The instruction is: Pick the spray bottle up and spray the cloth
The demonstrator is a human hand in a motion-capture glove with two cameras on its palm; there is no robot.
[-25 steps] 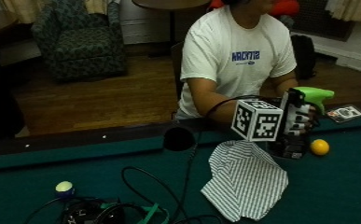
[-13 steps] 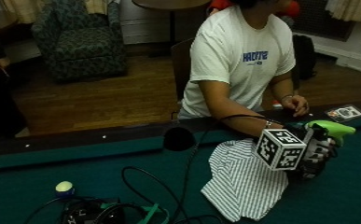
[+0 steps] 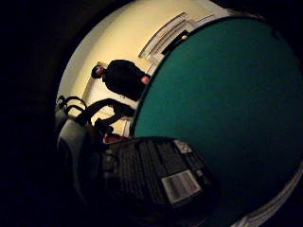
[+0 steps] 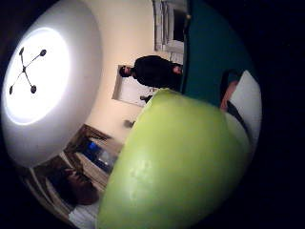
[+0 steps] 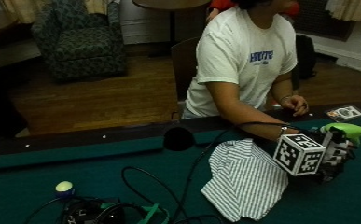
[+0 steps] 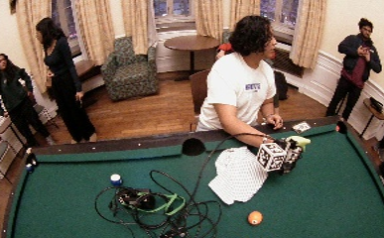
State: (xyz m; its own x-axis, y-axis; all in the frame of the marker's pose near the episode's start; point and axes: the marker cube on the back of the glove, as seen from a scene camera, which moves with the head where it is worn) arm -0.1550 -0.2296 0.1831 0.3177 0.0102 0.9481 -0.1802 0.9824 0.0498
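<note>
The gloved right hand [image 5: 334, 154] grips the spray bottle, whose green head [image 5: 349, 131] sticks out above the fingers. It hovers low over the green felt, just right of the striped white cloth [image 5: 242, 179], which lies crumpled on the table. In the wide outside view the hand [image 6: 290, 154] and the bottle's green head [image 6: 299, 141] sit beside the cloth [image 6: 237, 176]. The green head [image 4: 176, 162] fills the thumb side palm view. The bottle's dark label with a barcode [image 3: 163, 177] lies close to the palm, with felt [image 3: 227, 94] beyond it. The bottle's body is hidden in the outside view.
The person's bare left hand [image 5: 298, 105] rests on the far rail. An orange ball [image 6: 255, 217] lies near the front, and a blue and white ball [image 6: 115, 179] beside a tangle of cables [image 6: 155, 203]. A side pocket [image 5: 179, 138] opens in the far rail.
The hand with the bottle has come down and to the right, from the cloth's far edge to its right side. The cloth has stayed put.
</note>
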